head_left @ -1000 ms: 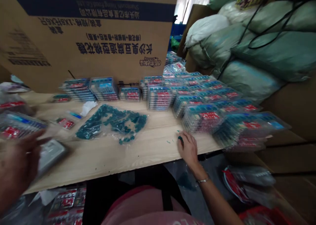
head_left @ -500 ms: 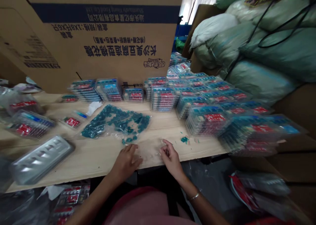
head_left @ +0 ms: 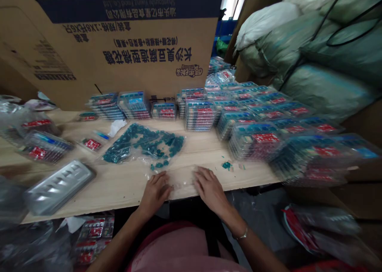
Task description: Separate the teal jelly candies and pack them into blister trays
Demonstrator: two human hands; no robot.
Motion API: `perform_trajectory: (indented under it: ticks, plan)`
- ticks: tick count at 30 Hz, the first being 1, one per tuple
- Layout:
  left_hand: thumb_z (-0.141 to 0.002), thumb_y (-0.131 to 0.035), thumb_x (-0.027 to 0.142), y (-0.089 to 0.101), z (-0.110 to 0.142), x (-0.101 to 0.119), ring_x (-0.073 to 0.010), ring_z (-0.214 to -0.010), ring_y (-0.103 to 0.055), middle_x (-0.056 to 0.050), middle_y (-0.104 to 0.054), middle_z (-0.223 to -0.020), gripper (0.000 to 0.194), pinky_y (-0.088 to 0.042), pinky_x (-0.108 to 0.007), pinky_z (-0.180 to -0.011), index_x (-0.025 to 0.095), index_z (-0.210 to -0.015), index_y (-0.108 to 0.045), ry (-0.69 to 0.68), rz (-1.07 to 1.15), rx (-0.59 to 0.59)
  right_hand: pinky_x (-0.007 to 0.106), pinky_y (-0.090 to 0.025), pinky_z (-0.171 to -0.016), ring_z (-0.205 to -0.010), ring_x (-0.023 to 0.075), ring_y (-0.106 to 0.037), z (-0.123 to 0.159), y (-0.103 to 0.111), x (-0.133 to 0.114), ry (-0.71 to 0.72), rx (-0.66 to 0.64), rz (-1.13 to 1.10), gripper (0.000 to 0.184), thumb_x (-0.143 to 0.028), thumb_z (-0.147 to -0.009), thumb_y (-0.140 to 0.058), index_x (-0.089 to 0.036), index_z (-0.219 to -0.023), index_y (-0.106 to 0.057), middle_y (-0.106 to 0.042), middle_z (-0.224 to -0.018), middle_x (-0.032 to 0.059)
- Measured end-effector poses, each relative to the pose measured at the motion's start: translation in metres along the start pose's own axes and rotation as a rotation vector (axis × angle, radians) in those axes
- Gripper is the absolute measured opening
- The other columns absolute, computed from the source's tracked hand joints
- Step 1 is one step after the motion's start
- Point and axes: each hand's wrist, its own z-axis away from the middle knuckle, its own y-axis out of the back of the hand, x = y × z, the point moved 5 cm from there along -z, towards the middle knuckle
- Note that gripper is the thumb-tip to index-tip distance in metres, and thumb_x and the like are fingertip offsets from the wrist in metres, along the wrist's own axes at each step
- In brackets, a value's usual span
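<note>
Between my hands, at the table's near edge, lies a see-through plastic tray, faint and blurred by motion. My left hand grips its left end, thumb and fingers bent around the side. At the right end my right hand has its fingers curled over the edge. Just beyond the left fingers, small dark teal pieces spill from an open clear bag full of them. A few teal crumbs lie to the right of my right hand.
Stacks of filled clear packs crowd the right side and back. A large cardboard box stands behind. On the left lie a stack of empty moulded trays, loose packs and a white tissue. Sacks are piled at right.
My right hand has laid its fingers over the tray's right end, where before they were pinched and raised. My left hand stays at the left end. The view has shifted slightly.
</note>
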Motion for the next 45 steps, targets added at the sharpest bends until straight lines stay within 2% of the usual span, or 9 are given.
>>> perform_trajectory:
  ticks: [5, 9, 13, 16, 21, 26, 30, 37, 45]
  plan:
    - [-0.082, -0.054, 0.026, -0.003, -0.001, -0.003, -0.0252, -0.11, -0.055, -0.011, -0.059, -0.118, 0.031, -0.047, -0.044, -0.091, 0.02, -0.113, -0.054, 0.036, 0.056, 0.0, 0.047, -0.045, -0.094, -0.111, 0.0266, -0.052, 0.006, -0.016, 0.008, -0.156, 0.088, -0.09, 0.031, -0.024, -0.088, -0.046, -0.016, -0.117, -0.054, -0.057, -0.117, 0.0146]
    - [-0.08, -0.054, 0.02, -0.014, -0.006, 0.0, -0.0213, -0.107, -0.057, -0.012, -0.054, -0.126, 0.037, -0.053, -0.037, -0.084, 0.019, -0.117, -0.052, 0.133, 0.217, -0.038, 0.033, -0.054, -0.073, -0.085, 0.0181, -0.063, 0.0, 0.002, 0.001, -0.236, 0.255, -0.396, 0.039, -0.021, -0.088, -0.047, -0.017, -0.126, -0.043, -0.063, -0.105, 0.0109]
    - [-0.078, -0.057, 0.019, -0.024, -0.011, 0.013, -0.0222, -0.112, -0.055, -0.011, -0.058, -0.122, 0.04, -0.049, -0.04, -0.093, 0.022, -0.118, -0.054, 0.092, 0.311, -0.083, 0.032, -0.052, -0.079, -0.095, 0.0174, -0.062, -0.007, 0.046, -0.039, 0.092, 0.401, -0.311, 0.038, -0.008, -0.087, -0.048, -0.023, -0.122, -0.05, -0.064, -0.109, 0.0087]
    - [-0.079, -0.053, 0.018, -0.015, -0.013, 0.005, -0.0227, -0.11, -0.057, -0.012, -0.062, -0.117, 0.033, -0.048, -0.041, -0.094, 0.019, -0.112, -0.058, 0.143, 0.317, 0.03, 0.036, -0.05, -0.084, -0.099, 0.0217, -0.059, -0.007, 0.033, -0.073, 0.371, 0.197, -0.027, 0.032, -0.006, -0.084, -0.051, -0.019, -0.112, -0.059, -0.064, -0.111, 0.0104]
    - [-0.085, -0.046, 0.025, 0.017, -0.004, -0.027, -0.0171, -0.082, -0.066, -0.007, -0.069, -0.093, 0.025, -0.055, -0.03, -0.071, 0.018, -0.106, -0.058, 0.353, 0.299, 0.162, 0.039, -0.05, -0.085, -0.101, 0.0252, -0.058, -0.003, -0.043, -0.091, 0.335, -0.208, 0.089, 0.026, -0.02, -0.083, -0.059, -0.015, -0.109, -0.061, -0.062, -0.116, 0.0122]
    - [-0.087, -0.041, 0.018, 0.039, -0.019, -0.022, -0.019, -0.102, -0.062, -0.008, -0.068, -0.104, 0.025, -0.052, -0.036, -0.087, 0.02, -0.101, -0.062, 0.133, 0.135, 0.123, 0.038, -0.048, -0.089, -0.104, 0.0228, -0.056, -0.028, -0.043, -0.083, 0.286, -0.143, -0.079, 0.023, -0.019, -0.089, -0.047, -0.02, -0.107, -0.062, -0.063, -0.114, 0.0091]
    - [-0.083, -0.038, 0.006, 0.028, -0.053, -0.009, -0.021, -0.12, -0.052, -0.009, -0.065, -0.115, 0.036, -0.042, -0.044, -0.1, 0.021, -0.104, -0.063, -0.087, -0.073, -0.146, 0.033, -0.048, -0.081, -0.091, 0.02, -0.059, -0.079, -0.041, -0.059, 0.269, -0.14, -0.117, 0.026, -0.01, -0.089, -0.041, -0.019, -0.093, -0.066, -0.066, -0.097, 0.0084]
    - [-0.085, -0.038, 0.005, 0.038, -0.087, -0.015, -0.0302, -0.103, -0.06, -0.016, -0.069, -0.096, 0.028, -0.036, -0.052, -0.093, 0.015, -0.088, -0.064, 0.28, -0.564, -0.193, 0.026, -0.045, -0.072, -0.081, 0.0182, -0.061, -0.153, -0.078, -0.022, 0.069, -0.345, 0.032, 0.025, -0.009, -0.086, -0.045, -0.017, -0.082, -0.068, -0.067, -0.087, 0.0081]
    - [-0.081, -0.045, 0.007, 0.024, -0.115, -0.023, -0.0279, -0.088, -0.064, -0.015, -0.067, -0.093, 0.024, -0.041, -0.041, -0.079, 0.013, -0.081, -0.069, 0.266, -0.586, -0.301, 0.029, -0.044, -0.065, -0.076, 0.0225, -0.063, -0.163, -0.086, -0.02, 0.044, -0.429, 0.098, 0.02, -0.005, -0.078, -0.051, -0.014, -0.082, -0.069, -0.065, -0.089, 0.0128]
